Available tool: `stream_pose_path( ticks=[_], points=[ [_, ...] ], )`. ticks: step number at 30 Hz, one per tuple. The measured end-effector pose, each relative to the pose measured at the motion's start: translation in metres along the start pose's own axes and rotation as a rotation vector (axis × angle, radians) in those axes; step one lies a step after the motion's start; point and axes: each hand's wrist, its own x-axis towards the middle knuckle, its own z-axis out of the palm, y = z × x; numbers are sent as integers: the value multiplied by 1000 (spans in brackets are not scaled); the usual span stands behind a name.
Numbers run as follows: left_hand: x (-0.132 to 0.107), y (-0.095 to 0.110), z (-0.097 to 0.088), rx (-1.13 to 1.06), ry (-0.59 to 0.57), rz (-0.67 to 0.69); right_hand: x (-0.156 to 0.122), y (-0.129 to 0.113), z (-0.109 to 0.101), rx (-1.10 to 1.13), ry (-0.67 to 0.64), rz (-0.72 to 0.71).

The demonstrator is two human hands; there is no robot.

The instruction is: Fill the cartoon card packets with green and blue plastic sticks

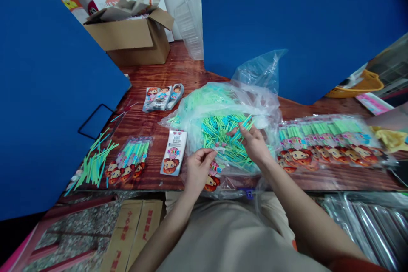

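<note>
A large clear plastic bag (pixel 191 129) lies spread on the table, full of thin green and blue sticks (pixel 219 129). My left hand (pixel 200 165) pinches the upper edge of a small printed pouch (pixel 212 182) with a cartoon face, just in front of the sticks. Over the pile, my right hand (pixel 253 140) has its fingers closed on a few green sticks (pixel 247 122). To the left of my left hand lies a stack of flat printed pouches (pixel 174 153). Part of the held pouch is hidden behind my left hand.
Filled pouches lie in a row (pixel 328 144) at the right and in a smaller group (pixel 129 159) at the left. Loose sticks (pixel 95 163) are beside that group. Behind stand an open cardboard box (pixel 127 36) and blue panels (pixel 287 21). More printed packs (pixel 162 97) lie farther back.
</note>
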Motion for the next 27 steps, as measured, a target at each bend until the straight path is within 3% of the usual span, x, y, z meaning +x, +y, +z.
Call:
stream_pose_path(
  ticks=[3, 8, 16, 23, 27],
  points=[
    [0, 0, 3, -27, -10, -15, 1, -25, 4, 269, 75, 2],
    [0, -4, 6, -76, -37, -61, -8, -50, 18, 297, 47, -73],
    [1, -5, 7, -99, -39, -39, -16, -45, 29, 198, -185, -53],
    [11, -12, 8, -79, -23, 42, -12, -33, 26, 196, -219, 39],
    [19, -12, 12, -109, -40, 29, -8, -30, 22, 78, -211, 9]
  ],
)
